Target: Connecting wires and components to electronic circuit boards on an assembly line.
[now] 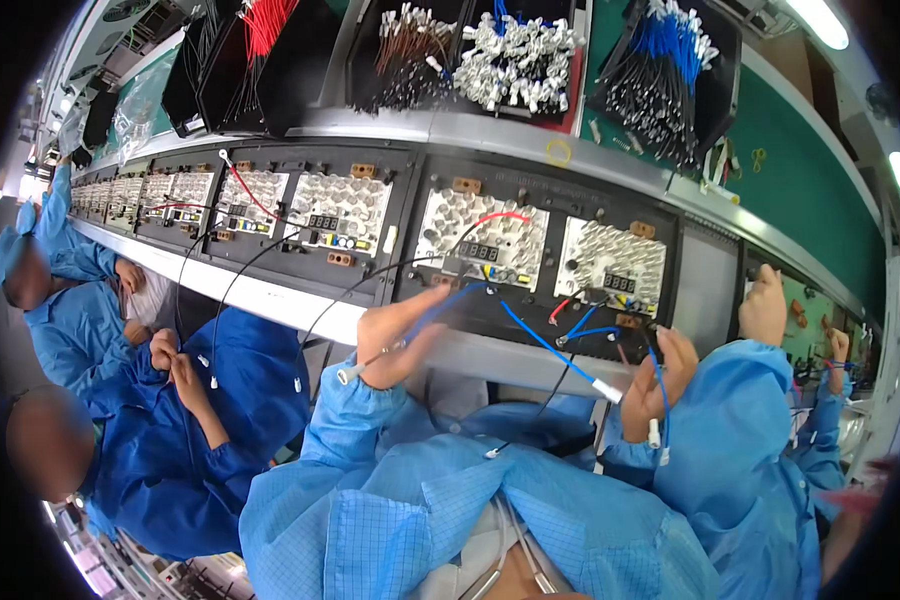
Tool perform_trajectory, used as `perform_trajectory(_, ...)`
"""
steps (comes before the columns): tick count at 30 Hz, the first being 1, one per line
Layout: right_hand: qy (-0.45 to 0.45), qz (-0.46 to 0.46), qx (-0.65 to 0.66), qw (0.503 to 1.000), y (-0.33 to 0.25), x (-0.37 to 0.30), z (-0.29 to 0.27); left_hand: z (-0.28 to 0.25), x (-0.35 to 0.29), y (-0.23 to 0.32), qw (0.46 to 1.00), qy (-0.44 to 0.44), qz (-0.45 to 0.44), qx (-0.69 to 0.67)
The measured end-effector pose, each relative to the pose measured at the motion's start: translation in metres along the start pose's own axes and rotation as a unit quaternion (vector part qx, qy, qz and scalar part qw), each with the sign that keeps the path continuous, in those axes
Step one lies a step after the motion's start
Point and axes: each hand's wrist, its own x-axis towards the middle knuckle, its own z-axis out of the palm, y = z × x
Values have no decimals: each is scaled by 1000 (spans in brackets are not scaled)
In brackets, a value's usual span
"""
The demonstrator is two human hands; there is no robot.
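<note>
My left hand [395, 340], smeared by motion, is raised over the bench's front edge. A blue wire [455, 300] runs from the circuit board [482, 240] into its fingers, and a white connector [348, 375] sticks out beside the wrist. My right hand [660, 385] is in front of the neighbouring board [613, 262], fingers curled around a blue wire [661, 370]. White connectors [654, 434] dangle below that hand. Another blue wire [540, 342] stretches from the boards to a white sleeved end [607, 390] beside the right hand. Its exact grip is partly hidden.
Black trays hold brown wires [410, 50], white connectors [515, 60] and blue wires [670, 50] behind the boards. More boards [340, 215] line the bench leftward. Co-workers [170, 430] sit at left; a co-worker's hand [763, 308] is at right.
</note>
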Motion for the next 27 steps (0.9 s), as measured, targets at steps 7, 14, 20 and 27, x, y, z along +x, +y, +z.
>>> perform_trajectory(7,-19,11,-1,1000,-13,23,-8,0,29,13,997,28,-36,-66)
perform_trajectory(14,-3,7,27,1000,-3,23,4,5,17,0,975,42,-96,-196)
perform_trajectory(20,3,67,35,997,-4,21,5,-12,-4,-2,988,47,-32,-145)
perform_trajectory(27,-25,90,126,988,11,22,-2,-41,-38,19,995,46,46,80)
